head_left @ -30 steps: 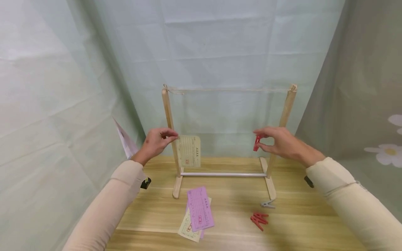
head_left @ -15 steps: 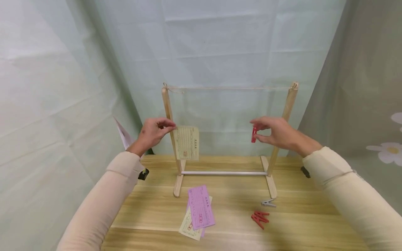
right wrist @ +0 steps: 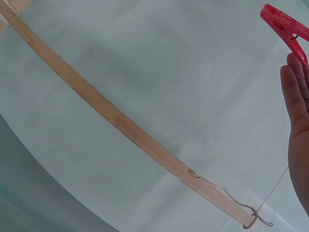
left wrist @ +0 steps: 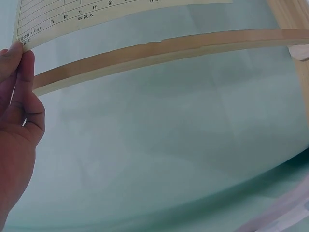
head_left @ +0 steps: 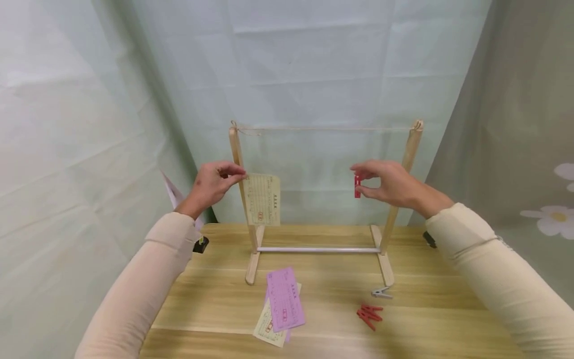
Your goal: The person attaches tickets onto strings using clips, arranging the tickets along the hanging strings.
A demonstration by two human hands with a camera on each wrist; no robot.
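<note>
My left hand (head_left: 215,185) pinches the top left corner of a pale yellow receipt slip (head_left: 263,200), printed with ruled lines and a red stamp. The slip hangs down beside the left post of a wooden frame (head_left: 236,149), below its string (head_left: 323,129). In the left wrist view, thumb and fingertips meet on the corner of the slip. My right hand (head_left: 387,183) holds a red clothespin (head_left: 357,186) between thumb and fingers, left of the right post. The right wrist view shows this red clothespin (right wrist: 285,26) at the fingertips, its far end cut off by the image edge.
On the wooden table (head_left: 215,299) lie overlapping slips, a purple one (head_left: 285,299) on top of a yellow one (head_left: 269,326). Red clothespins (head_left: 369,315) and a grey clothespin (head_left: 381,292) lie at the right. A white rod (head_left: 318,250) joins the frame's feet. Cloth (head_left: 314,60) hangs behind.
Both hands have risen and shifted slightly left, the left one with the yellow slip, the right one with the red clothespin. The slips and clothespins on the table have stayed put.
</note>
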